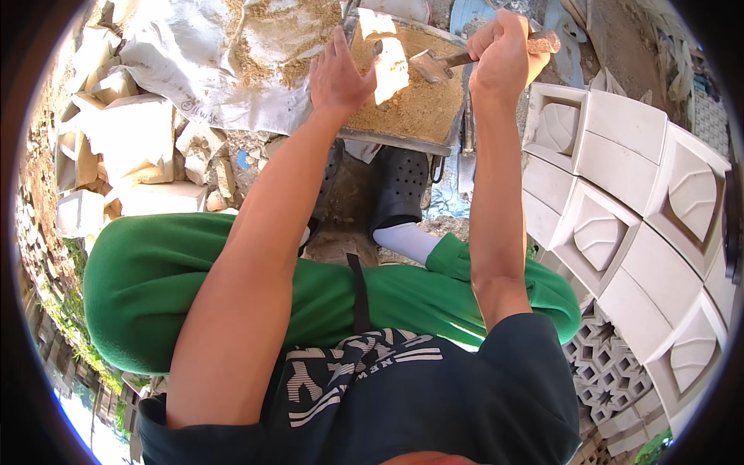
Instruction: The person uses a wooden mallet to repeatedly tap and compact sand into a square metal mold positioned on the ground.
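My right hand [504, 58] is wrapped round the wooden handle of a hammer [432, 67]. The hammer's head hangs over a low board [426, 116] coated with tan dust, just right of a brightly sunlit pale piece [392, 74]. At the board's left edge my left hand [339, 81] has its fingers stretched out, thumb beside the pale piece. Whether the thumb touches that piece I cannot tell. Glare washes out the piece's outline. A white sheet [178, 70] strewn with tan grit lies left of the board.
Broken pale stone blocks [136, 143] are heaped on the left. Rows of white carved blocks [597, 225] stand to the right, with patterned lattice blocks [608, 372] below them. My feet in dark clogs [401, 186] are close in front of the board.
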`<state>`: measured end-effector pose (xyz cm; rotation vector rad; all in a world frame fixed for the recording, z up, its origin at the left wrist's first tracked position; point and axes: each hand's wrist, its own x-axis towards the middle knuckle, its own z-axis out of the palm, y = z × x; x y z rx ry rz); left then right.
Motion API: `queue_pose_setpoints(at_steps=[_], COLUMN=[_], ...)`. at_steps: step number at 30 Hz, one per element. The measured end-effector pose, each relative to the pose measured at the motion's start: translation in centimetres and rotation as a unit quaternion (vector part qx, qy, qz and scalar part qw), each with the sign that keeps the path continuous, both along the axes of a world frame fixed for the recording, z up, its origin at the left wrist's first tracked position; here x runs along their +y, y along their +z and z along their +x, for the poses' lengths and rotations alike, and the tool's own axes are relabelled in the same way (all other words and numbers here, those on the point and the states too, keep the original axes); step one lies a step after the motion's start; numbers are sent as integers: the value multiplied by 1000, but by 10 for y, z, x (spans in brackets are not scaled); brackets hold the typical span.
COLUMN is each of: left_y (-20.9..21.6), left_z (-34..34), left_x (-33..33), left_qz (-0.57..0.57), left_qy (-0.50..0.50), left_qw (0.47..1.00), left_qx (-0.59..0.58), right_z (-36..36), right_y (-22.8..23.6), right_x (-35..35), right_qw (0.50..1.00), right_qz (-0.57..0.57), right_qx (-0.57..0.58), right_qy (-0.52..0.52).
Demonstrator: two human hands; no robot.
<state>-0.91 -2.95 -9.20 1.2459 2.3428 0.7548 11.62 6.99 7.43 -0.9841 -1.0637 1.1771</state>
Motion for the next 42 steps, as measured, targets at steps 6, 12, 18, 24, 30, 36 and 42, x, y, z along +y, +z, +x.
queue_pose_setpoints(at_steps=[6, 12, 18, 24, 30, 36, 42], left_y=[-20, -3, 3, -3, -1, 4, -5], left_z=[-2, 42, 92, 73, 45, 40, 42], left_x=[-5, -30, -28, -5, -13, -15, -31], left_qz=[90, 118, 34, 99, 116, 114, 99], left_qy=[-51, -206, -162, -231, -237, -215, -175], left_qw=[984, 950, 965, 942, 929, 953, 956], left_qx=[142, 203, 204, 222, 259, 178, 213], right_z=[19, 49, 68, 66, 45, 16, 21], right_y=[-25, 8, 46, 39, 63, -10, 15], right_x=[1, -15, -26, -22, -34, -16, -25], right_qw=[993, 994, 994, 992, 995, 998, 998], right_qz=[17, 82, 99, 109, 72, 16, 38], right_qx=[-55, 63, 49, 56, 74, -66, 2], right_qy=[107, 44, 7, -2, -12, -16, 58])
